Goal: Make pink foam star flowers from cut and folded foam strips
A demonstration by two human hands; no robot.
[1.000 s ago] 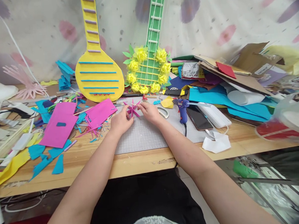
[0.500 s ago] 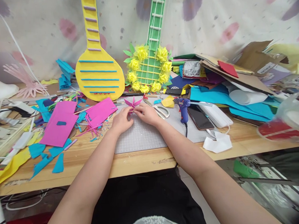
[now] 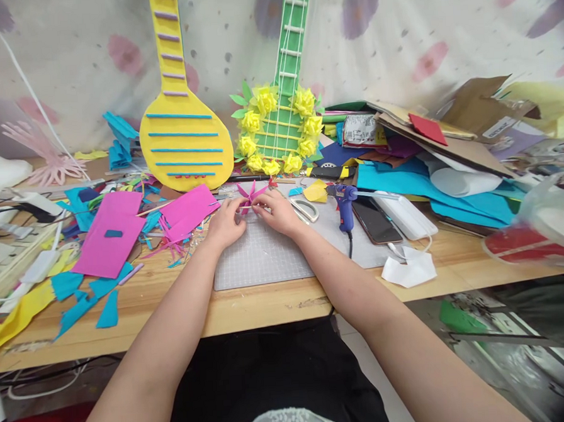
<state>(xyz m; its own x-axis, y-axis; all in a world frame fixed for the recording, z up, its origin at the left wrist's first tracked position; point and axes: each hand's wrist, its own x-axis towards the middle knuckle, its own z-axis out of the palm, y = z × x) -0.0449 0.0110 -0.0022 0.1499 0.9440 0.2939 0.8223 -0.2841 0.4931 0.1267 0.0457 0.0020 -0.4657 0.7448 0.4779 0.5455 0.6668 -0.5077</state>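
Observation:
A magenta paper flower (image 3: 251, 192) with pointed petals stands between my hands over the grey cutting mat (image 3: 261, 262). My left hand (image 3: 226, 224) pinches it from the left, and my right hand (image 3: 276, 210) has its fingertips closed on it from the right. The flower's lower part is partly hidden by my fingers. Scissors (image 3: 305, 211) lie on the mat just right of my right hand. Farther right rests a blue glue gun (image 3: 345, 209). Magenta sheets (image 3: 189, 211) and cut strips lie to the left of my left hand.
Behind the mat stand a yellow paper guitar (image 3: 186, 140) and a green one (image 3: 284, 119) ringed with yellow flowers. A phone (image 3: 376, 220), a white power bank (image 3: 408, 216) and stacked blue sheets (image 3: 427, 194) lie to the right. Blue scraps (image 3: 108, 310) cover the left side.
My fingers have shifted slightly around the magenta flower, which now shows its petals more upright. My hands stay close together in nearly the same place; the view has moved a little.

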